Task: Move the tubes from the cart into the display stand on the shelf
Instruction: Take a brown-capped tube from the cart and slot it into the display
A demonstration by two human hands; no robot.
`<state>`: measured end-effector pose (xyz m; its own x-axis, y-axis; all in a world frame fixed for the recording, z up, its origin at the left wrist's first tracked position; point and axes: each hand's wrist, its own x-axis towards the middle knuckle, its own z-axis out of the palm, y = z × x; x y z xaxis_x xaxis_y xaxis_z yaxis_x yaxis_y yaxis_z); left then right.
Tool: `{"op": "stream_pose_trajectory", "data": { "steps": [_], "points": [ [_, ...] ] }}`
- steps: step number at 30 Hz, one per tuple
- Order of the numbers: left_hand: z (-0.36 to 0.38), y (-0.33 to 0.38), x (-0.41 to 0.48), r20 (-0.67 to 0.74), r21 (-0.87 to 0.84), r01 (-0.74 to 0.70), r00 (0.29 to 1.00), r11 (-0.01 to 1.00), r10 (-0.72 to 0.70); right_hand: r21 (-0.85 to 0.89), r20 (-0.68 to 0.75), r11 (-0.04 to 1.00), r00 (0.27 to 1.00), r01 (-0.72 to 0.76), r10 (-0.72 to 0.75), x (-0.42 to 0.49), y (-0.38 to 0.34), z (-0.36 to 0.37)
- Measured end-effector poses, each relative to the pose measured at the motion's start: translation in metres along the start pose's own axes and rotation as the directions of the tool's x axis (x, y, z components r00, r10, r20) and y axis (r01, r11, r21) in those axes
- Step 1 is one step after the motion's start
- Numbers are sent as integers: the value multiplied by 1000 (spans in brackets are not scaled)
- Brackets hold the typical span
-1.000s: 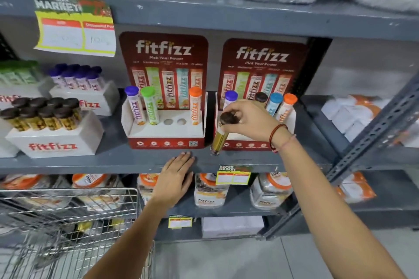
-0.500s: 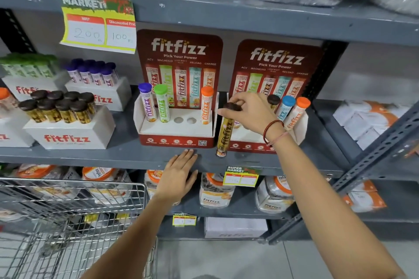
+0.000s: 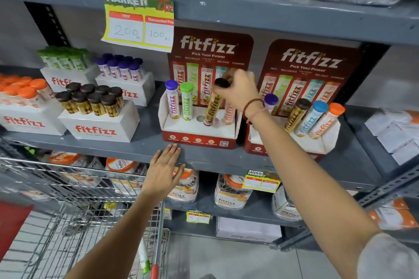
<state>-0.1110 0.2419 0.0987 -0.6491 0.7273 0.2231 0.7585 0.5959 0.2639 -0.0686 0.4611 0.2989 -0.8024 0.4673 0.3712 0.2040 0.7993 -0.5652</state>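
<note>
A: Where is the left hand [image 3: 164,171]?
B: Fingers spread flat, empty, on the grey metal shelf [image 3: 140,147] edge.
A: And right of it?
B: The right hand [image 3: 240,93] pinches the brown-capped yellow tube [image 3: 212,107], its base at the red-and-white cardboard display stand [image 3: 199,130].

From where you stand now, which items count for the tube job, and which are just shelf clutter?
Job:
gold tube in the right hand, tip at a slot
left display stand
cart
left hand on the shelf edge

Clutter:
right display stand, nearly full
white tube boxes
price sign
</note>
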Motion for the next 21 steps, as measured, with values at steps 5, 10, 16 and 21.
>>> {"op": "stream_pose_trajectory", "data": {
  "steps": [5,10,16,21],
  "points": [
    [3,-7,-1,32,-3,0,999,1000,0,-121,85,993,996,-12,22,26,-10,23],
    [3,-10,-3,26,-2,-27,999,1000,27,-153,70,988,996,-38,49,36,-10,32],
    [5,-10,-4,30,13,-24,999,1000,23,-151,164,988,986,3,22,38,-9,40],
    [6,-11,-3,29,12,-23,999,1000,23,-108,204,994,979,28,-5,32,-8,48]
  ]
}}
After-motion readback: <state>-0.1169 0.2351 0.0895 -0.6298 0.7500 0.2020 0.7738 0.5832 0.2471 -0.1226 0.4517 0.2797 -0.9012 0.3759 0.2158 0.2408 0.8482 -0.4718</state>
